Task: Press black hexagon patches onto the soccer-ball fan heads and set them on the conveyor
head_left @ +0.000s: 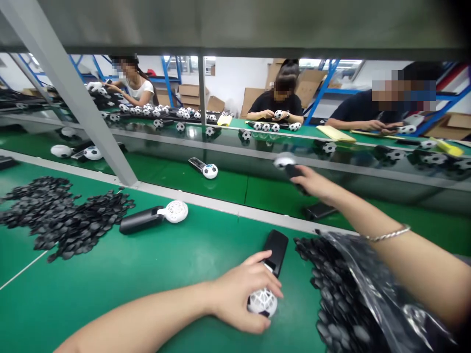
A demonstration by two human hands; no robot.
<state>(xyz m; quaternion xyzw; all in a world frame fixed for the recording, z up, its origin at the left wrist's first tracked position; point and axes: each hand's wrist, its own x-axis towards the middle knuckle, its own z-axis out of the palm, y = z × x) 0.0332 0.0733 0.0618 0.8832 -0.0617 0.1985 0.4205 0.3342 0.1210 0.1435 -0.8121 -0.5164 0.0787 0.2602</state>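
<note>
My left hand [250,294] curls its fingers round the white lattice ball head [265,301] of a handheld fan, which lies on the green table with its black handle [276,247] pointing away. Out over the green conveyor, my right hand [312,184] grips the black handle of a second fan; its white head [284,160] is blurred. Another fan with a white lattice head [176,212] rests on the table to the left. A heap of small black panels [69,215] spreads at far left. More black panels [338,294] spill from a clear plastic bag [386,289] under my right forearm.
On the conveyor [165,184] lie a fan with a black-and-white ball head [210,170] and a black piece [319,211]. A slanted grey post [84,108] stands at left. Several people work across the line, where a yellow pad [335,133] lies. A shelf [235,29] hangs overhead.
</note>
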